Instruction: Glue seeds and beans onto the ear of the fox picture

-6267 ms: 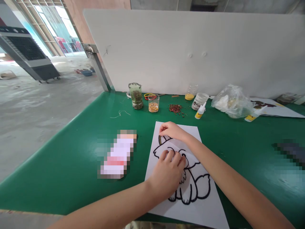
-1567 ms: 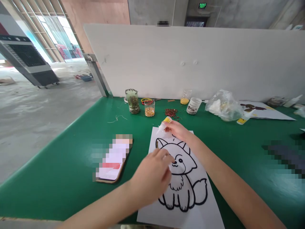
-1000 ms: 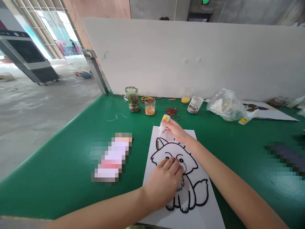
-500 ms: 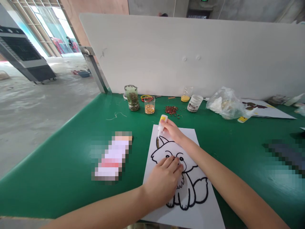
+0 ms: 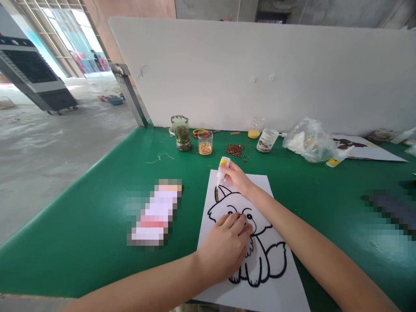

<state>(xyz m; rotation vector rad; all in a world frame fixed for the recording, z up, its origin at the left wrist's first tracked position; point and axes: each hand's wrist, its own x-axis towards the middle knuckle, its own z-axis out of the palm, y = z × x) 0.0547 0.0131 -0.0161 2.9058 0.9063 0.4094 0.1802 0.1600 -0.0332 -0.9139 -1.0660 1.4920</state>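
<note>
Evidently pressing the left hand point(image 5: 227, 247) flat and open on the fox drawing point(image 5: 279, 294) to pin it to the green surface point(image 5: 97, 208), while gripping the glue bottle point(image 5: 222, 167) nozzle-down in the right hand point(image 5: 237, 177), tip at the ear outline point(image 5: 217, 193).

Green tabletop point(image 5: 97, 203) runs up to a plain white board point(image 5: 260, 73) standing along its back edge, with a metal post point(image 5: 128, 93) at the board's left end. Left of that it's all bare concrete floor point(image 5: 48, 143) with a grey cooler point(image 5: 35, 82) parked on it, and daylight pouring through big windows point(image 5: 78, 39). There's a plywood wall point(image 5: 130, 8) behind the board.
</note>
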